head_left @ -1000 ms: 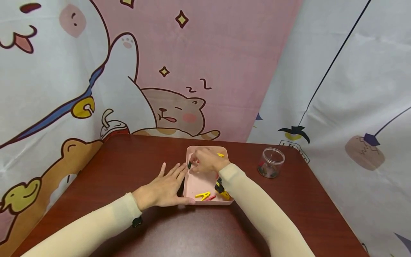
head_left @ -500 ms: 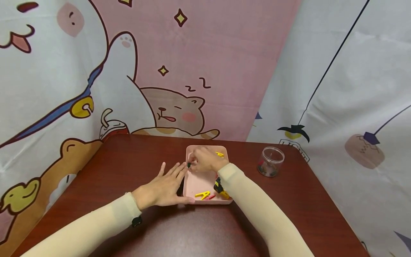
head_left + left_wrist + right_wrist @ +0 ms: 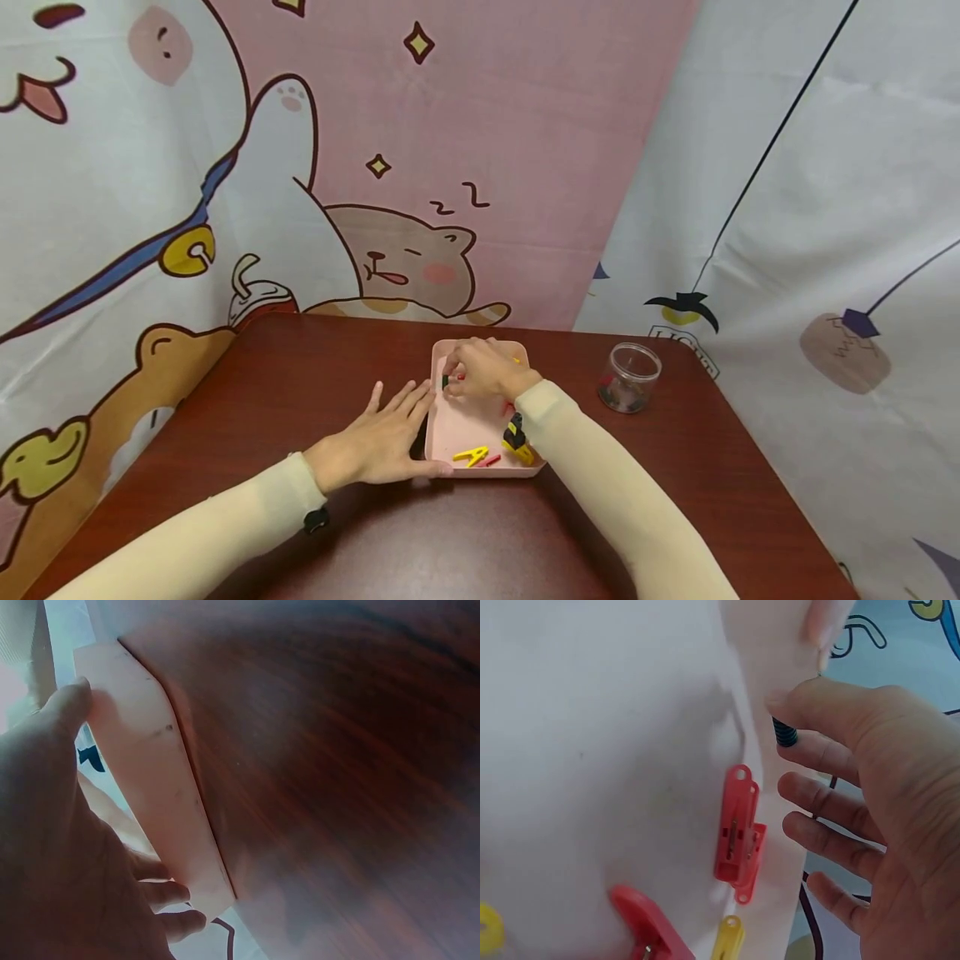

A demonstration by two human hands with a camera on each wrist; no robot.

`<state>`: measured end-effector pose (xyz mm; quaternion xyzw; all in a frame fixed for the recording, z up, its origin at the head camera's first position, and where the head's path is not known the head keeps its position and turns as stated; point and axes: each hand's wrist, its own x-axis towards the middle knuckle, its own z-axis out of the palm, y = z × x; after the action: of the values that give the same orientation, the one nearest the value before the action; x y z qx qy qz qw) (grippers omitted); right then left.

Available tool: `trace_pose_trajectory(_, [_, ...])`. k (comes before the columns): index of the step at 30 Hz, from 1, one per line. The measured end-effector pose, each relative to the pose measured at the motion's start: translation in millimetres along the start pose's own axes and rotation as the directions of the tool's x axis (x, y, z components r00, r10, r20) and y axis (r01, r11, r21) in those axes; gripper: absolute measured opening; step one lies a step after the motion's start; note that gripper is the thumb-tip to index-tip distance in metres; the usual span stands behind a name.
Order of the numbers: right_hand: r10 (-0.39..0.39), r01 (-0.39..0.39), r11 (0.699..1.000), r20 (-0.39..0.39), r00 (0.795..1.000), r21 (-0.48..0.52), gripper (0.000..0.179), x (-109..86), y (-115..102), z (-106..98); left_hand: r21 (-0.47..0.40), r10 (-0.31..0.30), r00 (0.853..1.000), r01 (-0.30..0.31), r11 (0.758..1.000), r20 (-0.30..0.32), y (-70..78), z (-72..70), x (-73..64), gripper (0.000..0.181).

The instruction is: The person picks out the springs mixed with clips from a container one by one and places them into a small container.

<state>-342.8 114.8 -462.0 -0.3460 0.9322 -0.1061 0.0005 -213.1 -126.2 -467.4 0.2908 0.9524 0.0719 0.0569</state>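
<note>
My right hand (image 3: 486, 369) is over the far left part of a shallow pink tray (image 3: 459, 425). Its thumb and index finger pinch a small dark green ridged cylinder (image 3: 785, 733), perhaps a coil or a threaded piece; the rest of it is hidden by the fingertips. Below that hand in the right wrist view lies a red clothespin (image 3: 737, 825) along the tray wall. My left hand (image 3: 378, 444) rests beside the tray with straight, spread fingers. Its thumb and fingertips touch the tray's outer side (image 3: 146, 757).
A yellow clothespin (image 3: 471, 455) and a small red piece (image 3: 492, 460) lie at the tray's near end. Another yellow piece (image 3: 522, 452) is partly behind the right sleeve. A clear round jar (image 3: 630, 379) with small things inside stands on the brown table (image 3: 337, 358) at right.
My right hand has drawn slightly away from the tray's left wall with the dark green piece in its pinch. The left hand stays at the tray's side.
</note>
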Motion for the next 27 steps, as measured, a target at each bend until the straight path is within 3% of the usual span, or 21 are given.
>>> trace_pose_trajectory(5, [0.039,-0.041,0.996,-0.031,0.999,-0.075,0.031,-7.9,1,-10,-0.001,0.004,1.000,-0.004,1.000,-0.004,-0.2,1.9,0.5,0.133])
trace_pose_trajectory(9, [0.072,-0.076,0.994,-0.053,0.996,-0.077,0.031,-14.3,3,-15,-0.007,0.013,1.000,-0.013,1.000,-0.007,-1.6,1.9,1.6,0.132])
trace_pose_trajectory(18, [0.011,-0.019,0.997,-0.105,0.994,-0.078,0.033,-33.0,10,-25,-0.009,0.020,1.000,-0.020,1.000,0.005,-0.8,1.5,0.9,0.130])
trace_pose_trajectory(27, [0.029,-0.036,0.998,-0.123,0.992,-0.056,0.030,-48.5,16,-33,-0.004,0.012,1.000,-0.012,1.000,0.012,-0.2,0.3,1.4,0.131])
